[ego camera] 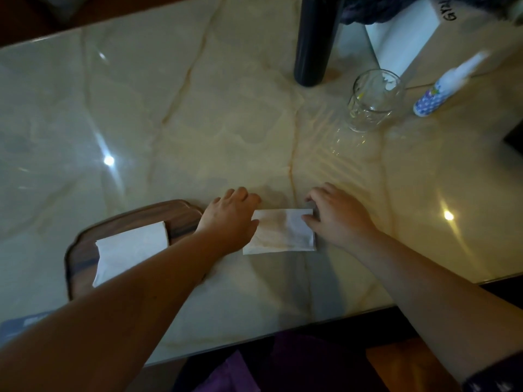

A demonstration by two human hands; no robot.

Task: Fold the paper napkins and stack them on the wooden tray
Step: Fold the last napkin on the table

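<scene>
A white paper napkin [281, 232], folded into a rectangle, lies flat on the marble table between my hands. My left hand [230, 215] rests palm down on its left edge. My right hand [336, 213] pinches its upper right corner with thumb and fingers. To the left sits a dark wooden tray [181, 215] near the table's front edge, and a folded white napkin [131, 251] lies on it, partly covered by my left forearm.
A clear glass [373, 100] stands at the back right, with a small spray bottle [441, 89] beside it. A dark cylinder [315, 41] and a white box [407, 41] stand behind. The table's front edge [283, 332] runs just below my forearms.
</scene>
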